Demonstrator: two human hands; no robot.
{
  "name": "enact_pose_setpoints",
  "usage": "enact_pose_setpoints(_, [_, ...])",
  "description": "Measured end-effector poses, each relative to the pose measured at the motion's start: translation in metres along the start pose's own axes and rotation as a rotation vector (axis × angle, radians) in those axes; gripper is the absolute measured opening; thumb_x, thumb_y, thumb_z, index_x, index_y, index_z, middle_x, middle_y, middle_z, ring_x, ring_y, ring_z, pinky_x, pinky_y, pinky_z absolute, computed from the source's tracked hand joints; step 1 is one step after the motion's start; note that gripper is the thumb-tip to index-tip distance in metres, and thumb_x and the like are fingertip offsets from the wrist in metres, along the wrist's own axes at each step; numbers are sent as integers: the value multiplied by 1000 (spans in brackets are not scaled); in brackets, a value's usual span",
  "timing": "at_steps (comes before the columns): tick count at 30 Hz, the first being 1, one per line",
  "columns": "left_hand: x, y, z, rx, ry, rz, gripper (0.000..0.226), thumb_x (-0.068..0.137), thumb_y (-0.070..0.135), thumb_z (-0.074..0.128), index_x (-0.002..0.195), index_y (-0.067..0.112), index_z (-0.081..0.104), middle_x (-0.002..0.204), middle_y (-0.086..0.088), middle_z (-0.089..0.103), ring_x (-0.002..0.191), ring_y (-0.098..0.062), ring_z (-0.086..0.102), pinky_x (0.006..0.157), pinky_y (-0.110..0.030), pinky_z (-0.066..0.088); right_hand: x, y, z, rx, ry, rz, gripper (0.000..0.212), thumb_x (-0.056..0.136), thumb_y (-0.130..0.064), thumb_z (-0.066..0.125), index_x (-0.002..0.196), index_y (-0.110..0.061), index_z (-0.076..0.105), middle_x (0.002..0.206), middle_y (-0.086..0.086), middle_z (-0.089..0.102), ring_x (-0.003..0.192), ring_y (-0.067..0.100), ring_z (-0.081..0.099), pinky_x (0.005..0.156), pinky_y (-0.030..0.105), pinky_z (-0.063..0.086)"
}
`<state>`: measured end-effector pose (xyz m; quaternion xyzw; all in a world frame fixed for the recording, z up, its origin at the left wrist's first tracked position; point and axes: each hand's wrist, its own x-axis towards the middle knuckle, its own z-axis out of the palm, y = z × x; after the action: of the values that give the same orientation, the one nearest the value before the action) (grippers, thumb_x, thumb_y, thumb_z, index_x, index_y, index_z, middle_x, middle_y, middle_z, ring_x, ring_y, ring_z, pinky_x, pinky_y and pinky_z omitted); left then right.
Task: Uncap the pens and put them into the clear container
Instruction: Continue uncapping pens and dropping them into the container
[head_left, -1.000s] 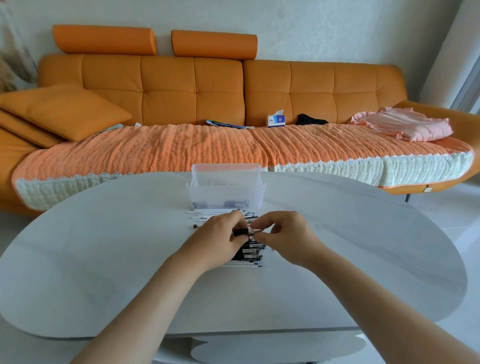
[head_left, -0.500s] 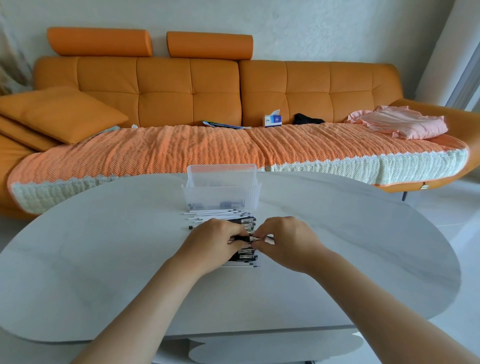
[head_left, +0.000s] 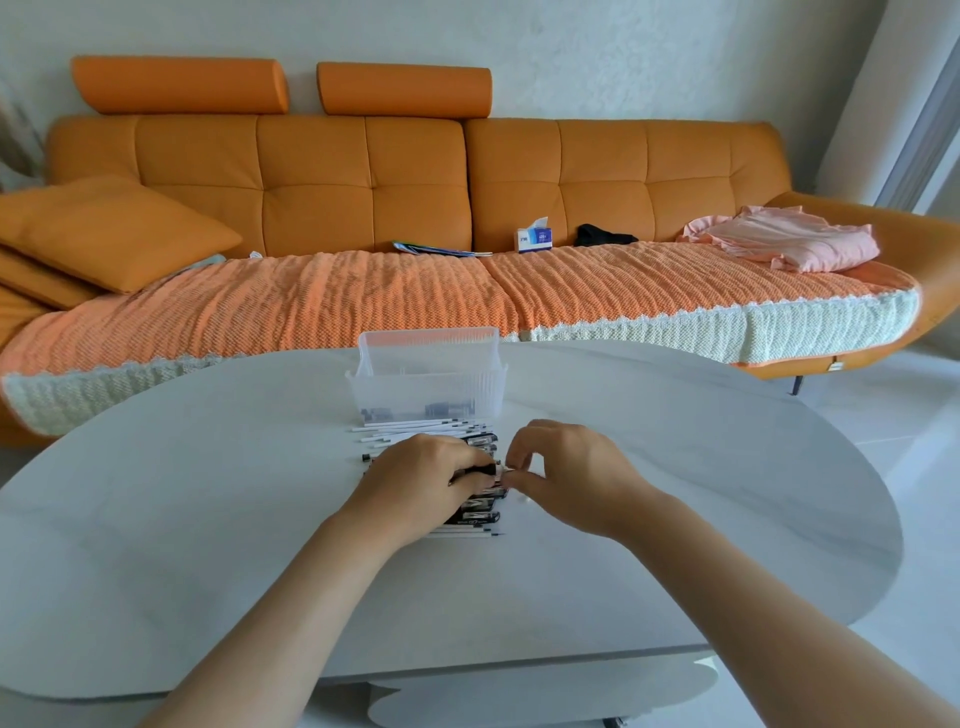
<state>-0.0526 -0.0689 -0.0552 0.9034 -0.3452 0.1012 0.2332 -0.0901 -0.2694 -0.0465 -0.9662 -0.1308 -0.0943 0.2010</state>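
We hold the pen lower now; left grip clamps its barrel, right grip pinches the cap for removal.

In front of me stands a long orange tufted leather sofa against a white textured wall. It has two orange cylinder headrests on top and a square orange cushion at its left end. An orange knitted cover with a cream edge lies over the seat. On it are a small white and blue tissue box and a folded pale pink cloth. My pale grey oval worktop is near the sofa. The glossy white floor shines at the right.
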Motion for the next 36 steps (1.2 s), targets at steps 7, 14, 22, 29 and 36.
enact_pose_setpoints(7, [2, 4, 0, 7, 26, 32, 16, 91, 33, 65, 105, 35, 72, 72, 19, 53, 72, -3, 52, 56, -10, 29, -3, 5, 0, 32, -41, 7, 23, 92, -55, 54, 101, -37, 65, 96, -17, 62, 82, 4, 57, 73, 26, 48])
enact_pose_setpoints(14, [3, 4, 2, -8, 22, 25, 14, 94, 34, 60, 102, 34, 71, 77, 21, 55, 77, -5, 52, 62, -12, 33, 0, 7, 1, 44, -36, 25, 21, 98, -42, 51, 94, -31, 69, 96, -13, 63, 80, 6, 56, 77, 34, 50])
enact_pose_setpoints(22, [3, 3, 1, -11, 52, 25, 13, 91, 36, 64, 101, 33, 71, 66, 25, 46, 69, -3, 44, 57, -9, 26, 0, 5, 2, 25, -4, 8, 9, 94, -41, 60, 94, -34, 66, 95, -16, 62, 73, 1, 54, 71, 27, 47])
enact_pose_setpoints(29, [3, -1, 1, 4, 65, 35, 13, 89, 38, 65, 101, 35, 71, 77, 23, 55, 72, -2, 49, 58, -10, 28, 1, 4, 4, 21, -26, 14, 18, 91, -50, 58, 102, -38, 65, 96, -18, 62, 80, 4, 57, 73, 25, 48])
enact_pose_setpoints(36, [3, -1, 1, 36, 88, 59, 13, 88, 37, 67, 100, 36, 72, 82, 17, 64, 78, -5, 58, 59, -18, 35, 4, 5, 6, 64, -24, 29, 14, 96, -37, 58, 99, -30, 69, 94, -16, 63, 71, -3, 50, 63, 20, 36])
